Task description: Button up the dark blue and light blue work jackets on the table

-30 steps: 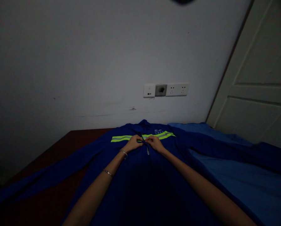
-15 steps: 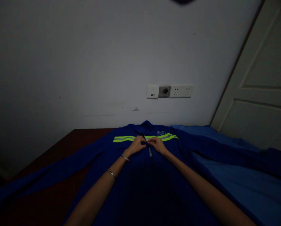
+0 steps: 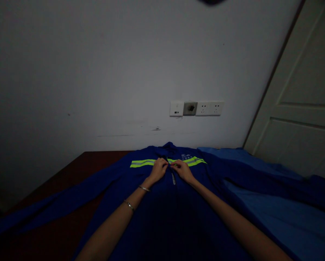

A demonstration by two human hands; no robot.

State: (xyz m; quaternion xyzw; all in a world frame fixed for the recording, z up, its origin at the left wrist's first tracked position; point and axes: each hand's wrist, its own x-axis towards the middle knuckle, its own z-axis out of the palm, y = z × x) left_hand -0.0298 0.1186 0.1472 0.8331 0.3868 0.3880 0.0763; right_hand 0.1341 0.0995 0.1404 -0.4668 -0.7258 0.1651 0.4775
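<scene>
A blue work jacket (image 3: 140, 214) lies spread with its collar toward the wall and its sleeves out to both sides. Across its chest runs a yellow-green reflective stripe (image 3: 142, 164). At the front opening, my left hand (image 3: 159, 169) pinches one edge of the jacket, fingers closed. Close beside it on the right, my right hand (image 3: 182, 170) pinches the other edge at stripe height. Whatever small fastener may sit between the fingertips is hidden. Just below them a pale grey strip (image 3: 173, 178) shows along the opening. The jacket's lower part is very dark.
The jacket rests on a dark red-brown surface (image 3: 97, 156) at left and a lighter blue cloth (image 3: 263, 203) at right. Behind stands a white wall (image 3: 119, 72) with a row of sockets (image 3: 203, 108). A panelled door (image 3: 304, 101) is at the right.
The camera view has shifted slightly. My hands stay at the front opening, and the left hand has turned a little, its wrist lower and its fingers pointing more toward the wall.
</scene>
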